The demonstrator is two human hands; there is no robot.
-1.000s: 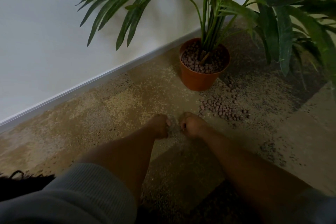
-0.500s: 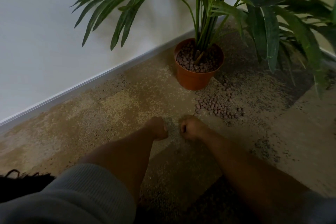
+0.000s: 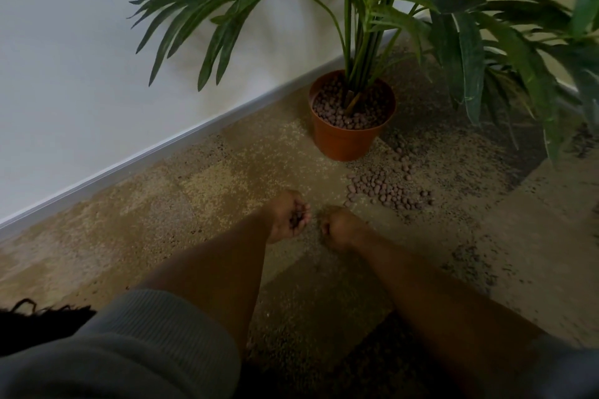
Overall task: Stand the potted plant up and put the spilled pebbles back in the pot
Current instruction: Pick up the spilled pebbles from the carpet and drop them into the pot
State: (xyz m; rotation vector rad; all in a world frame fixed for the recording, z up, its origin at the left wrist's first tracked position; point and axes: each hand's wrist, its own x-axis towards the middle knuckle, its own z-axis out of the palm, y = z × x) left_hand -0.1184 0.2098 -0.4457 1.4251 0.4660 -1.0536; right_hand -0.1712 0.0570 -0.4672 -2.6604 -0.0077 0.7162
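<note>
Since the earlier frame the left hand [image 3: 288, 215] has turned palm-up, cupped around a few pebbles; the right hand [image 3: 337, 227] stays fisted, contents unseen. Beyond them, spilled pebbles [image 3: 382, 188] lie on speckled carpet [image 3: 201, 191] beside the upright terracotta pot [image 3: 346, 142], near the white wall [image 3: 81, 58].

Right hand [image 3: 337, 226] fingers curl under, contents unseen; plant [image 3: 366, 10] fronds cut off top and right
</note>
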